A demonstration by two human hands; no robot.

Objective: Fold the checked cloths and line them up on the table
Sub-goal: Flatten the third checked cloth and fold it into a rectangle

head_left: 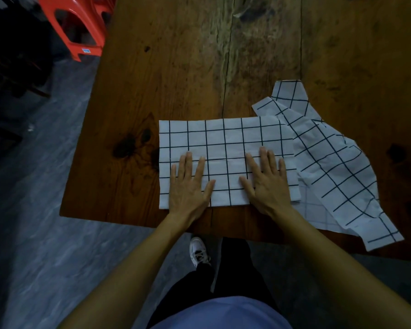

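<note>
Your left hand and right hand press flat, fingers straight, on the folded cloth, which hides the rumpled cloth's left edge.

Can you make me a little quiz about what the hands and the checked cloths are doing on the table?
1. True or false: both hands lie flat on the folded white cloth with dark grid lines.
2. Which side of the folded cloth is the crumpled white checked cloth on: A left, B right?
3. What colour is the plastic stool beside the brown wooden table?

Key: 1. True: the left hand and the right hand press it with straight fingers. 2. B. 3. Orange-red.
</note>
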